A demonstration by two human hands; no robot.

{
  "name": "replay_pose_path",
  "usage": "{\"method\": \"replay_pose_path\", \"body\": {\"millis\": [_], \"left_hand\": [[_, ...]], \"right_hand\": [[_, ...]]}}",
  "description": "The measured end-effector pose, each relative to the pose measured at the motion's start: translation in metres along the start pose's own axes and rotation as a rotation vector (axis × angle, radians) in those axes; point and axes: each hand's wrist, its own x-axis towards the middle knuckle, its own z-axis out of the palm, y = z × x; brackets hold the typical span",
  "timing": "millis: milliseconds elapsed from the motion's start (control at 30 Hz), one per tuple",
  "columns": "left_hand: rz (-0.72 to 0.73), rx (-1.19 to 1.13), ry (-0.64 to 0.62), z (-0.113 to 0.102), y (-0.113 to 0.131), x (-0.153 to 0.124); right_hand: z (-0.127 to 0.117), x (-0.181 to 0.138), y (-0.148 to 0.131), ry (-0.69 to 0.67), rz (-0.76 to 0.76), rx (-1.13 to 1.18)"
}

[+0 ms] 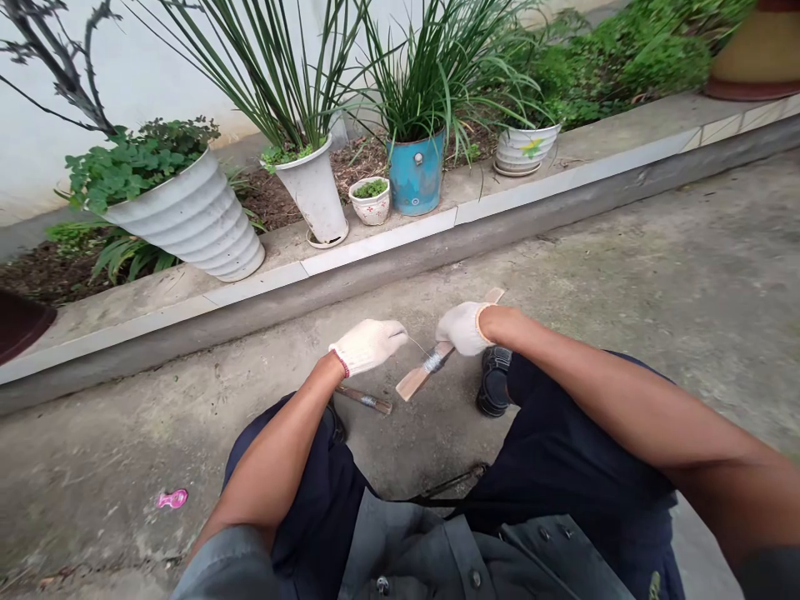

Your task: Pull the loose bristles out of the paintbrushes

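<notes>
My right hand (pixel 463 328), in a white knit glove, is closed around a flat wooden strip (pixel 412 383) that slants up to the right. Silvery wire (pixel 432 361) is wound around the strip below that hand, next to a dark piece lying against the wood. From the winding a thin strand runs to my left hand (pixel 370 345), also gloved, whose fingers pinch its end. On the ground below my left hand lies another wooden piece (pixel 368 401) with a similar wire winding; its upper end is partly hidden by my wrist.
A tiled ledge (pixel 381 247) crosses ahead, bearing a tilted white ribbed pot (pixel 200 221), a tall white pot (pixel 314 196), a small pot (pixel 371 207), a blue bucket (pixel 417 177) and a low white pot (pixel 526 150). A pink object (pixel 172 498) lies on the concrete at left.
</notes>
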Motion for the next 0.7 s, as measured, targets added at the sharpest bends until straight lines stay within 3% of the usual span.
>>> {"method": "replay_pose_path", "body": {"millis": [100, 200, 300, 400, 567, 700], "left_hand": [[0.014, -0.104, 0.049, -0.001, -0.004, -0.001], [0.012, -0.24, 0.062, 0.006, -0.009, -0.001], [-0.062, -0.352, 0.053, 0.013, -0.01, 0.003], [-0.1, -0.368, 0.042, 0.017, -0.004, 0.006], [-0.064, -0.311, -0.017, 0.016, 0.01, 0.006], [-0.034, -0.244, -0.016, 0.01, 0.012, 0.003]], "right_hand": [[-0.005, -0.011, 0.0, -0.085, -0.219, 0.008], [-0.017, -0.019, 0.001, 0.096, -0.24, 0.08], [-0.027, -0.018, 0.0, 0.331, -0.123, 0.065], [-0.031, -0.013, -0.001, 0.459, 0.06, 0.014], [-0.035, -0.009, 0.003, 0.581, 0.335, -0.045], [-0.032, -0.011, 0.008, 0.5, 0.397, -0.169]]}}
